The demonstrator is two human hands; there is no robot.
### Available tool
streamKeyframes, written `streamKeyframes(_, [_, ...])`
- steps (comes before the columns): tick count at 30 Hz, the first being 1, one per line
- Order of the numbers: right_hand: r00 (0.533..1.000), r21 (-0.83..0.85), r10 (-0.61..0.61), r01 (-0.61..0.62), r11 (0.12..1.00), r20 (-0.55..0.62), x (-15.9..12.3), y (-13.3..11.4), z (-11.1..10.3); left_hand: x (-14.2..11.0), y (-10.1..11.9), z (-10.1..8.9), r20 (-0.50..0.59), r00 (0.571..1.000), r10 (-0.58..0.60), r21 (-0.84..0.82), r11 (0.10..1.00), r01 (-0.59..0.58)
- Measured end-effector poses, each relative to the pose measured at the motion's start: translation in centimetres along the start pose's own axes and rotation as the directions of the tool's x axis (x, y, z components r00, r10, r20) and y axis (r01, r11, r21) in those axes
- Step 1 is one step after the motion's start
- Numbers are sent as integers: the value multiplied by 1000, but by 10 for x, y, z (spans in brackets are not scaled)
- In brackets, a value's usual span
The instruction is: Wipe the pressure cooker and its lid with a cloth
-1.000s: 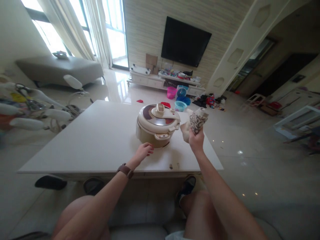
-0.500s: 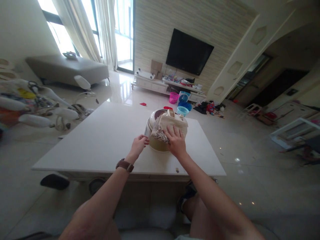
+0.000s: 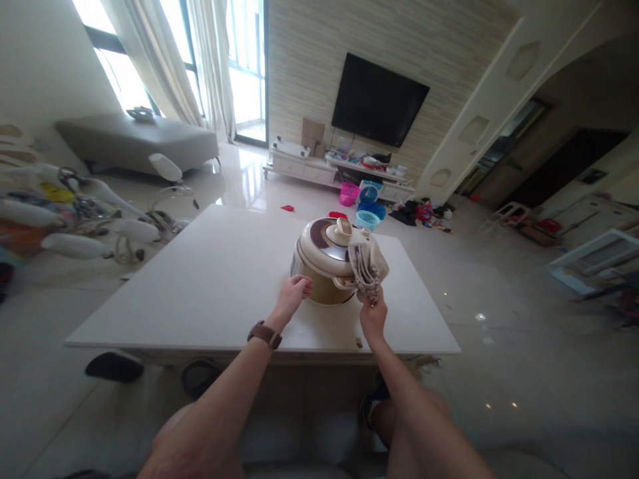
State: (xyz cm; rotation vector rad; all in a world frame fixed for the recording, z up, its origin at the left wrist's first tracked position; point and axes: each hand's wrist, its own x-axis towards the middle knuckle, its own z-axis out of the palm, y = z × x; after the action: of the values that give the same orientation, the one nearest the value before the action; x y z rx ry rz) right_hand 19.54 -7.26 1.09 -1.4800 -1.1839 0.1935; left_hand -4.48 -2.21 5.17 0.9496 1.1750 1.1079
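Observation:
A cream and gold electric pressure cooker (image 3: 323,283), its lid (image 3: 319,239) on, stands on the white table (image 3: 200,286). My right hand (image 3: 373,313) is closed on a beige patterned cloth (image 3: 368,266), which is bunched up against the right side of the lid and covers part of the cooker's right front. My left hand (image 3: 295,296), with a brown watch on the wrist, is at the cooker's lower left front. Its fingers are curled in; whether they touch the body or hold anything, I cannot make out.
A small dark item (image 3: 359,342) lies near the table's front edge. Beyond the table, a pink basket (image 3: 349,193) and a light blue basket (image 3: 368,219) are on the floor. A low TV cabinet (image 3: 314,171) stands by the wall. White adjustable lamp-like arms (image 3: 74,246) crowd the left.
My right hand has gone from lying flat on the cloth to gripping it, drawing it rightward and uncovering the lid. My left hand has moved slightly right, its fingers now curled.

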Motion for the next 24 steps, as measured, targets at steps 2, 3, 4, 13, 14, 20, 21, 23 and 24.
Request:
streamKeyframes(2, [986, 61, 163, -161, 985, -40, -8, 5, 8, 1, -5, 9, 38, 999, -2, -10, 1000, 2])
streamKeyframes(3, [973, 92, 225, -219, 971, -56, -7, 9, 11, 1, -7, 15, 58, 998, -3, -15, 1000, 4])
streamKeyframes(4, [960, 123, 269, -259, 958, -73, -2, 12, 15, 1, -9, 20, 79, 997, -6, -22, 1000, 7])
streamKeyframes(13, [897, 312, 430, -381, 870, -104, 30, 26, 37, -3, -24, 67, 254, 967, -21, -204, 976, 75])
streamKeyframes(14, [901, 317, 423, -375, 871, -99, 26, 23, 38, -3, -26, 71, 238, 971, -22, -238, 968, 81])
streamKeyframes(20, [930, 322, 365, -334, 886, -40, -2, 6, 43, -10, -33, 89, 147, 987, -64, -456, 881, 125])
streamKeyframes(21, [927, 324, 374, -344, 881, -33, -2, 6, 44, -11, -33, 90, 142, 987, -72, -472, 872, 131])
streamKeyframes(23, [905, 342, 425, -395, 853, -14, 1, 10, 46, -12, -34, 93, 143, 986, -85, -480, 865, 144])
streamKeyframes(24, [889, 358, 458, -430, 829, 6, 4, 14, 48, -12, -34, 94, 143, 986, -90, -478, 866, 148])
